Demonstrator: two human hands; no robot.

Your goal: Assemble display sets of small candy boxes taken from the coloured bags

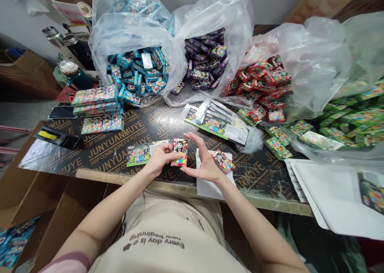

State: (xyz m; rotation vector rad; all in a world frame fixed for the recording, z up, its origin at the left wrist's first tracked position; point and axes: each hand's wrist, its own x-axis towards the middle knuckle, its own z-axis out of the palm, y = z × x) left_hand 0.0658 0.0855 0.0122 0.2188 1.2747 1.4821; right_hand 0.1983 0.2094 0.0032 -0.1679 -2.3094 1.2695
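My left hand (pixel 159 160) is closed on a small red candy box (pixel 179 150), its thumb across the printed front. To the right of that box, my right hand (pixel 205 161) is open, thumb and fingers spread around the box's right side with a gap between them. Under the left hand lies a flat printed package sleeve (pixel 136 156) in green and black. Another red candy packet (pixel 223 161) rests at an angle on a white sheet (pixel 202 185), just right of my right hand.
Plastic bags hold blue boxes (pixel 139 75), purple boxes (pixel 207 61), red boxes (pixel 264 81) and green boxes (pixel 354 119). Flat sleeves (pixel 216 123) lie mid-table. At left are stacked packs (pixel 97 105), a phone (pixel 62 112), a tape dispenser (pixel 57 137) and bottles (pixel 78 49).
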